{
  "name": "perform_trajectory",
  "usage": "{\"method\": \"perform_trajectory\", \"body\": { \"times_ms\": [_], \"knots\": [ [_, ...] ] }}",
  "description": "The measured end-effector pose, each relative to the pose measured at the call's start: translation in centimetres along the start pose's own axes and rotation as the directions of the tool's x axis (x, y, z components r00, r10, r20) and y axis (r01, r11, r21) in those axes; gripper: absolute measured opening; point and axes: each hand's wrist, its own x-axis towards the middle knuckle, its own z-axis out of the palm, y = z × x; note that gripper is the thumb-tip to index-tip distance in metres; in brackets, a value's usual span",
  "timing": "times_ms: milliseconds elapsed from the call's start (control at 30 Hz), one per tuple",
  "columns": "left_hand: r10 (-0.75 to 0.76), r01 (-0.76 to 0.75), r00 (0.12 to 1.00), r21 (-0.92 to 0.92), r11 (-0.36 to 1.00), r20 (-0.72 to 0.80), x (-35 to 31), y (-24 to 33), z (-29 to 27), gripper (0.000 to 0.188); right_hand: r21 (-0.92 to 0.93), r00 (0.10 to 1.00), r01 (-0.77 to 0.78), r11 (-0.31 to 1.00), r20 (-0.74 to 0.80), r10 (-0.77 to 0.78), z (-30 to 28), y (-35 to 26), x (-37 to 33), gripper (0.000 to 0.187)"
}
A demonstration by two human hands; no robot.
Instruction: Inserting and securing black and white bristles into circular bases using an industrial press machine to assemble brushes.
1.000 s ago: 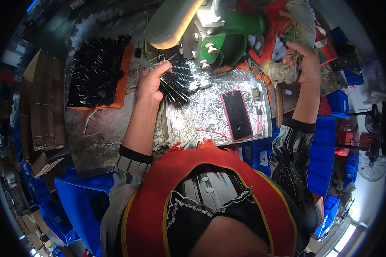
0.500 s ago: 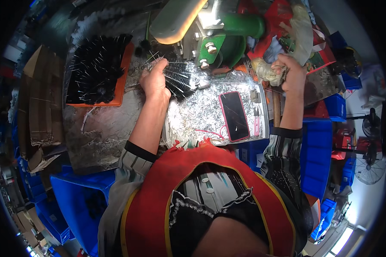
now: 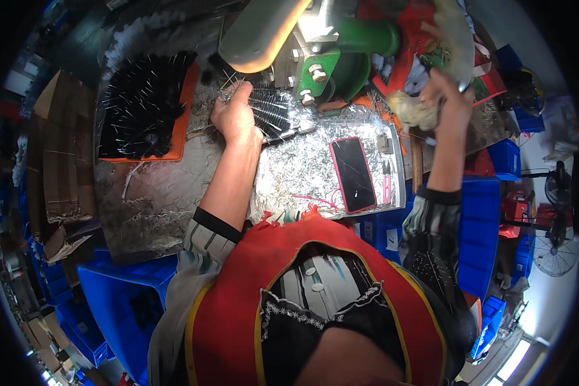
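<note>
My left hand (image 3: 236, 116) is closed around the wire ends of several black wire-stemmed brushes (image 3: 271, 110), which fan out to the right. Their far ends lie by the base of a green machine (image 3: 325, 82), over the upper left of a shallow white tray (image 3: 400, 168). On the right, my right hand (image 3: 451, 103) is smeared by motion beside a pale wrapped lump (image 3: 413, 110) on the machine's right side. Whether its fingers grip the lump cannot be made out.
An orange bin (image 3: 188, 119) full of black brushes (image 3: 145, 106) stands left on the worn table (image 3: 157, 206). Wire clippings, a red-edged phone (image 3: 353, 175) and pink snips (image 3: 386, 183) lie in the tray. A lamp (image 3: 260, 38) hangs above; blue bins (image 3: 125, 309) stand below.
My right hand has shifted slightly right and up, and the wrapped lump has moved a little to the right. My left hand stays closed on the brushes, nearly in place.
</note>
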Motion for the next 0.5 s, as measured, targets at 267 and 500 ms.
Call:
{"method": "perform_trajectory", "body": {
  "times_ms": [267,500],
  "knots": [
    [-0.181,0.177,0.968,0.038,0.983,0.172,1.2,0.9,-1.4,0.026,0.222,0.996,0.011,0.975,-0.09,0.009,-1.3,5.4,-0.2,0.014],
    [-0.16,0.159,0.973,0.018,0.987,0.164,0.9,0.8,-1.9,0.028,-0.078,0.97,-0.224,0.972,0.084,0.23,-1.0,-2.6,1.6,0.018]
  ]
}}
